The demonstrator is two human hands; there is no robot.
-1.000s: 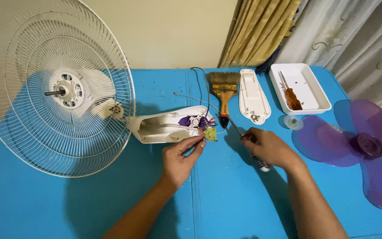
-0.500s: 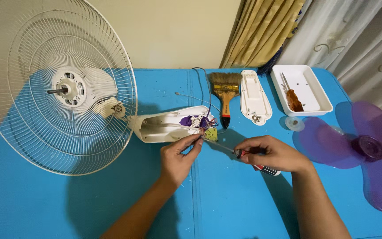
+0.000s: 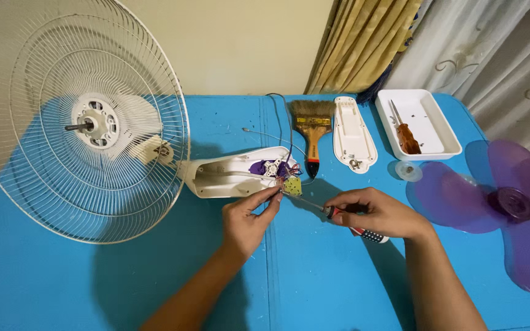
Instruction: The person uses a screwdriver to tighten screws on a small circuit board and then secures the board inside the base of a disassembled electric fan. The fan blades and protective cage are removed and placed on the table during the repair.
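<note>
The right hand (image 3: 378, 213) grips a screwdriver (image 3: 338, 216) by its red handle, fingers wrapped around it, and the thin metal shaft runs up and left so that its tip meets a small yellowish circuit board (image 3: 293, 186). The left hand (image 3: 249, 217) pinches the lower edge of that board between thumb and forefinger, holding it just off the open end of the white fan base (image 3: 228, 175), which lies on its side on the blue table (image 3: 124, 288). Inside the open base sit purple parts and a bunch of thin wires (image 3: 271, 167) that lead to the board. The base joins the round white wire guard (image 3: 75, 122), which stands upright at the left with the motor shaft showing at its centre. Behind the hands lies a wide paintbrush (image 3: 311, 125) with a wooden handle, and just beside it to the right a long white cover plate (image 3: 353, 132). Farther right a white tray (image 3: 440, 125) holds a second, brown-handled screwdriver (image 3: 406, 135). A translucent purple fan blade (image 3: 510, 205) rests at the table's right edge, well apart from the hands.
</note>
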